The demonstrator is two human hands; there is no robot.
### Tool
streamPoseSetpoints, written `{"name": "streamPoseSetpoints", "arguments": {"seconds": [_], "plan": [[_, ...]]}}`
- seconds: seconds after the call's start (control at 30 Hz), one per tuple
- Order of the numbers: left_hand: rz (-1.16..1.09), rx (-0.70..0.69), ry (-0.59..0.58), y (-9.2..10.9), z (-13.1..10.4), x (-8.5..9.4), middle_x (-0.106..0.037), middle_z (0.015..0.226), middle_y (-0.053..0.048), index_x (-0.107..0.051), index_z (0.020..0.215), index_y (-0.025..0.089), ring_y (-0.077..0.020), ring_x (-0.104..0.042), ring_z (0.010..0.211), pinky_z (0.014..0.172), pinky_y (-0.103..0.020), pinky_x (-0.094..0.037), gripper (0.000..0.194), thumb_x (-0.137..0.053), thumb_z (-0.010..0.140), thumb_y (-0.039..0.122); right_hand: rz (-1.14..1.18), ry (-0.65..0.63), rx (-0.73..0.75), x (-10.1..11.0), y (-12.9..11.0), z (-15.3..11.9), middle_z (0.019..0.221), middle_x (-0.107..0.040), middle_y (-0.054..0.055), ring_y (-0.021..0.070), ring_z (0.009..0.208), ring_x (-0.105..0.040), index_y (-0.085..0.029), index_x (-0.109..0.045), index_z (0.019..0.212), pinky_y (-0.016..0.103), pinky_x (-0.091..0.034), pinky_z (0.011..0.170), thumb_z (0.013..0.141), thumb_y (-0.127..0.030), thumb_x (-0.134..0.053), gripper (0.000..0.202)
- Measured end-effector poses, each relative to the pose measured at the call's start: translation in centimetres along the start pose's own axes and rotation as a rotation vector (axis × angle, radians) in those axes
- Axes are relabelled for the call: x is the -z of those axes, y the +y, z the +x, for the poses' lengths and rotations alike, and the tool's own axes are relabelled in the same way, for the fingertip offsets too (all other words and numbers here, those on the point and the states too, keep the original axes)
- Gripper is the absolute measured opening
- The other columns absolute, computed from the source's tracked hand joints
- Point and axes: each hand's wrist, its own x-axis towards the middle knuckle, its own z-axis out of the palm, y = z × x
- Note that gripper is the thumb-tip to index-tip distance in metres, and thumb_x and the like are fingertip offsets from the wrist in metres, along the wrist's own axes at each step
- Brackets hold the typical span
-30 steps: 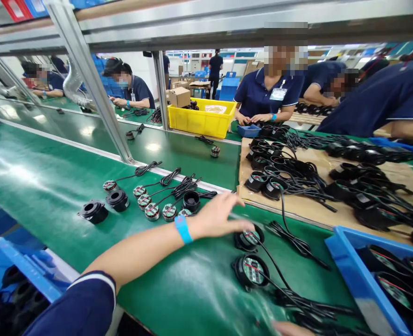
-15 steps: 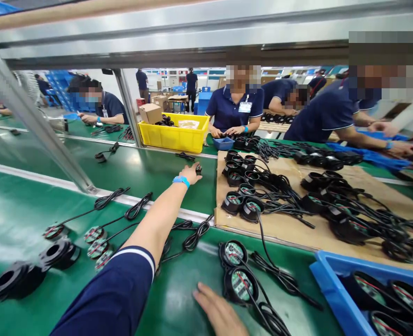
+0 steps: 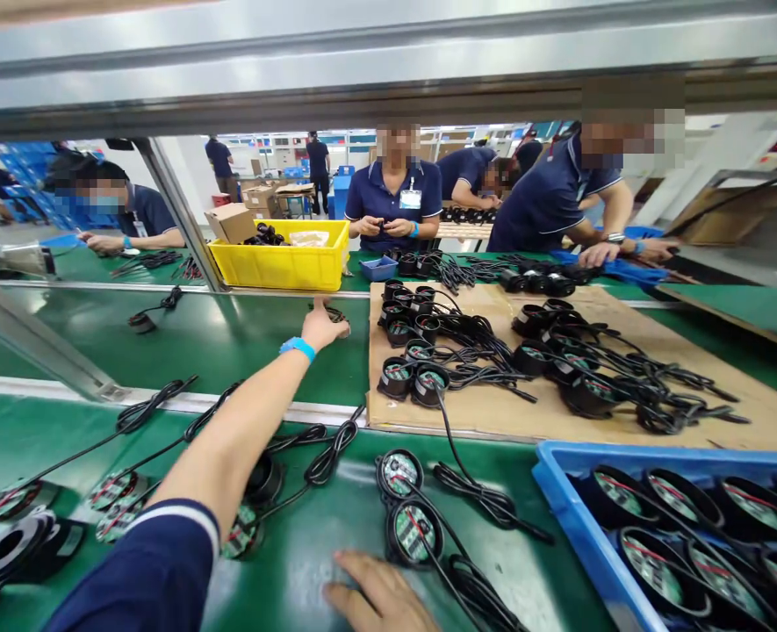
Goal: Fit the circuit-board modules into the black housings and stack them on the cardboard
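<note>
My left hand (image 3: 326, 326) is stretched far out over the green belt, its fingers bent round a small black cabled part (image 3: 336, 314); the hand hides most of that part. My right hand (image 3: 378, 597) lies low in the view, fingers spread, holding nothing. Just beyond it are two round black housings, a nearer housing (image 3: 414, 532) and a farther housing (image 3: 399, 472), with green circuit boards and red wires inside. A coiled black cable (image 3: 477, 496) lies to their right. Under my left forearm, several round circuit boards (image 3: 115, 489) with cables rest on the green surface, partly covered.
A blue bin (image 3: 559, 518) of cabled housings stands at right. Several more units lie on a cardboard sheet (image 3: 467, 417). A yellow crate (image 3: 276, 268) stands beyond the belt. A metal post (image 3: 46, 338) and overhead beam (image 3: 362, 53) frame the view. Co-workers (image 3: 394, 189) work opposite.
The view has turned to the right, showing more of the blue bin. My left hand now covers the small cabled part that showed beside its fingers. The co-worker opposite has raised both hands.
</note>
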Motion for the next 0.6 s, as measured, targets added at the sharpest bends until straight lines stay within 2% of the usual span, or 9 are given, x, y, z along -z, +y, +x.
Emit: {"name": "streamPoseSetpoints", "arguments": {"seconds": [0.07,0.13,0.23,0.33,0.4,0.47,0.53,0.6], "plan": [[-0.081,-0.08,-0.044,1.0,-2.5,2.9,-0.071,0.113,-0.011,-0.039,0.139,0.015,-0.0258,-0.07,0.107,0.095,-0.038,-0.055,0.073,-0.079,0.079,0.022,0.015,-0.126,0.095,2.2,-0.8,0.5,0.142,-0.063,0.003,0.0254,0.128,-0.063,-0.035,-0.06,0.14,0.036,-0.053,0.108,0.092,-0.048,-0.068,0.05],[-0.157,-0.158,-0.106,2.0,-6.3,6.2,-0.071,0.112,-0.008,-0.035,0.14,0.019,-0.0214,-0.072,0.099,0.089,-0.034,-0.057,0.075,-0.078,0.078,0.022,0.064,-0.195,0.106,4.0,-2.0,0.8,0.146,-0.06,0.006,0.0285,0.133,-0.058,-0.031,-0.058,0.143,0.042,-0.047,0.114,0.086,-0.052,-0.073,0.062],[-0.343,-0.313,-0.282,3.2,-14.3,11.2,-0.068,0.111,-0.006,-0.029,0.143,0.024,-0.0198,-0.072,0.096,0.087,-0.034,-0.058,0.084,-0.077,0.075,0.019,0.192,-0.227,-0.01,5.2,-4.2,0.7,0.146,-0.06,0.007,0.0297,0.136,-0.055,-0.031,-0.054,0.147,0.046,-0.042,0.118,0.085,-0.049,-0.074,0.067],[-0.468,-0.446,-0.47,3.3,-23.4,14.7,-0.064,0.115,-0.005,-0.028,0.145,0.03,-0.0202,-0.068,0.106,0.096,-0.037,-0.055,0.088,-0.074,0.073,0.011,0.38,-0.256,-0.098,4.8,-6.4,0.0,0.152,-0.053,0.009,0.0293,0.137,-0.054,-0.032,-0.04,0.156,0.048,-0.045,0.115,0.089,-0.052,-0.07,0.076],[-0.493,-0.478,-0.568,2.6,-28.8,15.8,-0.064,0.117,-0.006,-0.026,0.147,0.031,-0.0212,-0.067,0.109,0.099,-0.039,-0.053,0.093,-0.074,0.07,0.007,0.493,-0.255,-0.082,4.1,-7.7,-0.6,0.161,-0.04,0.013,0.0306,0.143,-0.047,-0.031,-0.019,0.163,0.051,-0.041,0.116,0.087,-0.059,-0.07,0.096],[-0.531,-0.491,-0.635,1.2,-33.1,15.9,-0.065,0.118,-0.007,-0.024,0.15,0.03,-0.0231,-0.067,0.111,0.102,-0.041,-0.052,0.099,-0.076,0.068,0.007,0.525,-0.179,-0.038,3.4,-8.7,-1.2,0.169,-0.019,0.015,0.0339,0.153,-0.028,-0.029,0.002,0.164,0.057,-0.032,0.12,0.081,-0.068,-0.071,0.117],[-0.544,-0.475,-0.645,-0.9,-36.4,15.1,-0.065,0.119,-0.008,-0.023,0.152,0.029,-0.0242,-0.066,0.113,0.104,-0.042,-0.051,0.102,-0.077,0.068,0.009,0.471,-0.058,0.005,2.8,-9.2,-1.7,0.171,0.003,0.014,0.0371,0.156,-0.007,-0.028,0.013,0.162,0.064,-0.023,0.122,0.076,-0.074,-0.071,0.13],[-0.515,-0.431,-0.626,-3.3,-38.9,14.0,-0.066,0.121,-0.009,-0.02,0.154,0.029,-0.0244,-0.067,0.113,0.103,-0.042,-0.051,0.105,-0.078,0.069,0.012,0.36,0.021,0.046,2.4,-9.4,-2.0,0.17,0.014,0.014,0.0403,0.156,0.001,-0.028,0.017,0.161,0.068,-0.021,0.12,0.074,-0.073,-0.073,0.133]]}}
